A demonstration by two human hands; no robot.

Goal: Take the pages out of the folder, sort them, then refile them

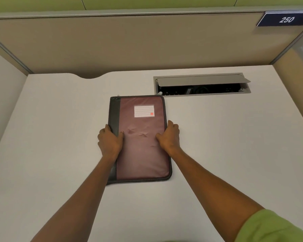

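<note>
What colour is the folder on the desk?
The folder is dull maroon with a black spine strip and edging; the head view shows it.

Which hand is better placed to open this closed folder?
Likely the right hand: it grips the zipped free edge of the folder, while the left hand holds the black spine side, suited to steadying.
</note>
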